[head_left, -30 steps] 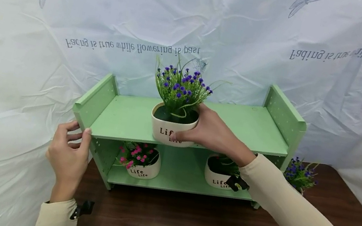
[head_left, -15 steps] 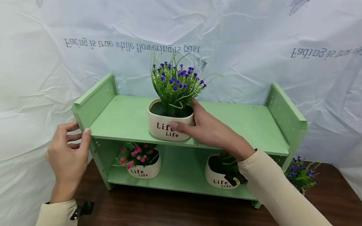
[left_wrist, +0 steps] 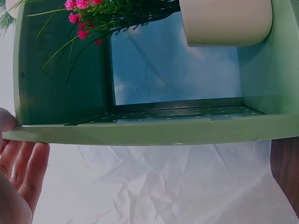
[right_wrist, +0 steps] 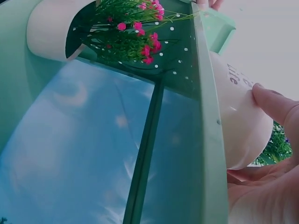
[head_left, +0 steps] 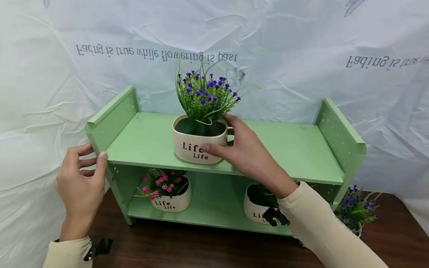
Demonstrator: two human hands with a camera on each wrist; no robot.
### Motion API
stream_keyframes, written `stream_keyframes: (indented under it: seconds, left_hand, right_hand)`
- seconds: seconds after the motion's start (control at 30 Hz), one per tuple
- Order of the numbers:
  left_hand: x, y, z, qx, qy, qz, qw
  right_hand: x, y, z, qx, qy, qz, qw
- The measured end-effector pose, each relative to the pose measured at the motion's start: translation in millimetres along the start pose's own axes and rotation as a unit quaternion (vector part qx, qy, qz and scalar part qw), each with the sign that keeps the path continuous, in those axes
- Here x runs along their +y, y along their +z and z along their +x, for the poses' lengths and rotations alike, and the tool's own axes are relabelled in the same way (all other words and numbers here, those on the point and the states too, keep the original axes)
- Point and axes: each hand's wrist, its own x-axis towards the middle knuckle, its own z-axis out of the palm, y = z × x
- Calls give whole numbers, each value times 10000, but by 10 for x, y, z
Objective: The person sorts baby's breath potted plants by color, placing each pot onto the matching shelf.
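In the head view, my right hand [head_left: 247,152] grips a cream flowerpot [head_left: 190,149] of purple artificial flowers [head_left: 205,96], thumb across its "Life" lettering and fingers behind. The pot is upright over the upper board of a green two-tier shelf [head_left: 285,149], left of centre near the front edge; I cannot tell if its base touches. My left hand [head_left: 80,184] pinches the shelf's left front corner. From the left wrist, those fingers [left_wrist: 35,168] lie against the side panel's edge. The right wrist view shows the thumb [right_wrist: 275,102] pressed on the pot wall.
A pot with pink flowers [head_left: 170,200] stands at left on the lower board [head_left: 208,217]. Another pot [head_left: 255,208] there is partly behind my right wrist. More purple flowers [head_left: 354,209] stand on the brown table [head_left: 195,265] right of the shelf. White printed cloth [head_left: 167,10] hangs behind.
My right hand has carried the purple-flower pot a little left and farther back over the upper board. The left hand has stayed at the shelf corner.
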Motion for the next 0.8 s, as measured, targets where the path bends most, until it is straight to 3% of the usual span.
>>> stream_keyframes:
  seconds: [0.3, 0.6, 0.8]
  left_hand:
    - [-140, 8, -22, -136, 17, 14, 9999]
    - [-144, 9, -23, -184, 67, 61, 9998]
    - [-147, -5, -23, -192, 54, 69, 9998]
  right_hand:
    - [-90, 153, 178, -177, -291, -108, 9994]
    - [-144, 230, 322, -489, -430, -652, 9957]
    - [-161, 281, 401, -592, -502, -639, 9949]
